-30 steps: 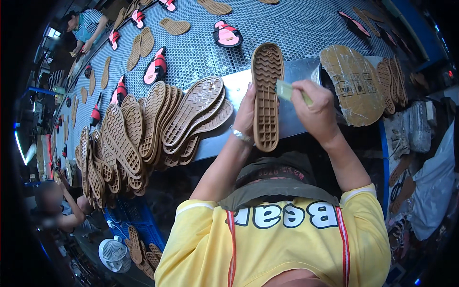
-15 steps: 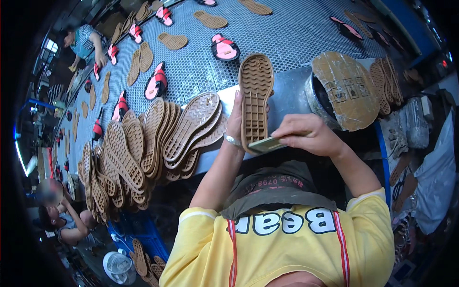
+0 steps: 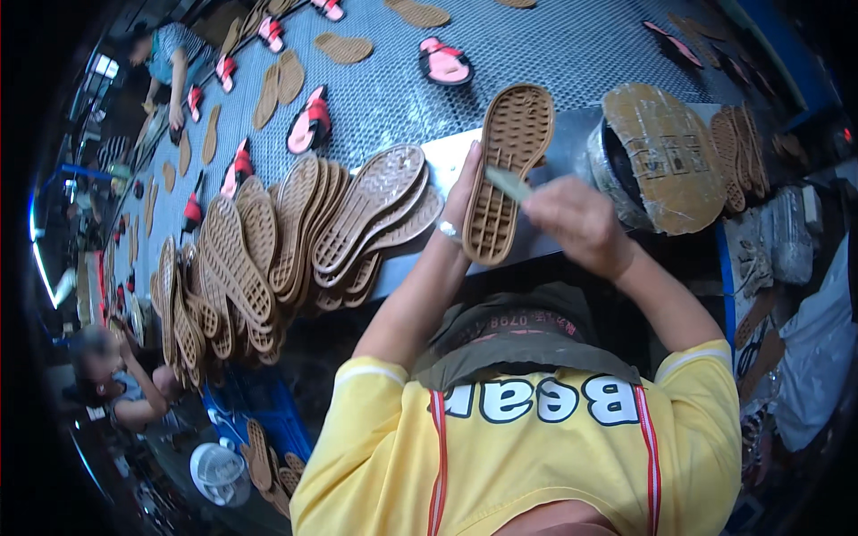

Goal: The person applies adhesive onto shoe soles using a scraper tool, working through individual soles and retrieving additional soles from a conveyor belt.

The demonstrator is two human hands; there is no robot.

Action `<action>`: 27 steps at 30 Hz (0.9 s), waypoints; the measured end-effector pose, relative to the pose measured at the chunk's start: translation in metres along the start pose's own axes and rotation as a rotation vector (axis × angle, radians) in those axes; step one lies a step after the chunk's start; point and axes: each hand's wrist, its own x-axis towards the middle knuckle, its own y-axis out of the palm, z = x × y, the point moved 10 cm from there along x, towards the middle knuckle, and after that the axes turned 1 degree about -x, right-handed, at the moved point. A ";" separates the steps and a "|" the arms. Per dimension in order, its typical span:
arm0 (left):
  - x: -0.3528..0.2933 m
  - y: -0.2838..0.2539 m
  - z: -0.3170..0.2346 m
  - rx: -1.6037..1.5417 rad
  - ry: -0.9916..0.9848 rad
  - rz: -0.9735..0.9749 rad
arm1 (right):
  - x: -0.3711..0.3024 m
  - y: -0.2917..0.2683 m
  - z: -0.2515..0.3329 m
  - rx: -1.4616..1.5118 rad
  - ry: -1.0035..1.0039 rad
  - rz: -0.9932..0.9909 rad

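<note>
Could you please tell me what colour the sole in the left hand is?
The sole is tan brown, showing best in the head view.

The brown sole stands tilted in the left hand, patterned face showing, its wide end farther out and leaning right, its square-grid end nearer the body. The flat, pale green tool, blurred, slants from the right hand across the sole's middle.
</note>
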 end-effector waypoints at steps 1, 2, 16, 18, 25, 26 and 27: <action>0.005 -0.003 -0.005 0.097 0.031 0.150 | -0.005 0.009 0.018 0.047 -0.043 0.032; 0.008 0.001 -0.008 0.086 0.023 0.200 | -0.009 0.014 0.030 0.122 -0.032 0.069; 0.042 0.010 0.005 0.281 0.102 0.120 | -0.049 -0.054 -0.114 0.241 0.882 -0.462; 0.080 0.048 -0.010 0.261 0.148 0.126 | -0.059 -0.097 -0.118 0.251 0.890 -0.734; 0.134 0.095 -0.119 0.806 0.425 -0.089 | -0.090 -0.178 -0.096 0.109 0.829 -0.849; 0.120 0.088 -0.115 0.895 0.422 -0.054 | -0.097 -0.172 -0.100 0.117 0.855 -0.730; 0.101 0.060 -0.136 1.253 0.690 0.137 | -0.094 -0.151 -0.102 0.166 0.862 -0.582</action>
